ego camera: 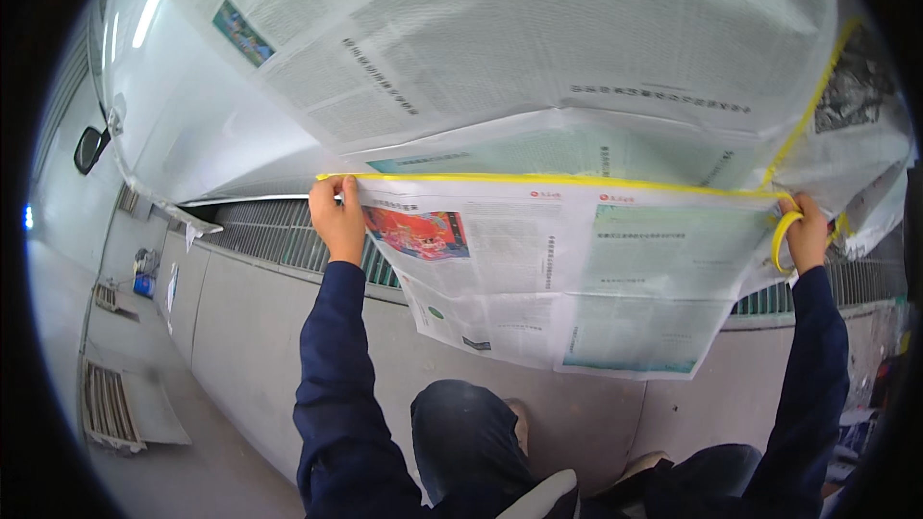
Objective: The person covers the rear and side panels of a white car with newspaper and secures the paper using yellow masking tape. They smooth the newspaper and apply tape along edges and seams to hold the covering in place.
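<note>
A newspaper sheet point(519, 267) hangs down in front of me, with a strip of yellow masking tape point(548, 180) stretched along its top edge. My left hand point(337, 220) pinches the tape and the sheet's corner at the left end. At the right end my right hand point(804, 231) holds the tape's end, and a yellow tape roll point(783, 241) hangs from its fingers. Above, more newspaper point(505, 43) covers a large panel of a white vehicle. Another yellow tape strip point(811, 108) runs down the right edge of that covering, beside crumpled wrapping.
The white vehicle body point(216, 108) curves away at the upper left, with a dark side mirror point(90, 150). Slatted floor grating point(274, 234) runs beneath the vehicle. A blue container point(145, 283) and a slatted panel point(112, 404) lie on the floor at left. My knees are below.
</note>
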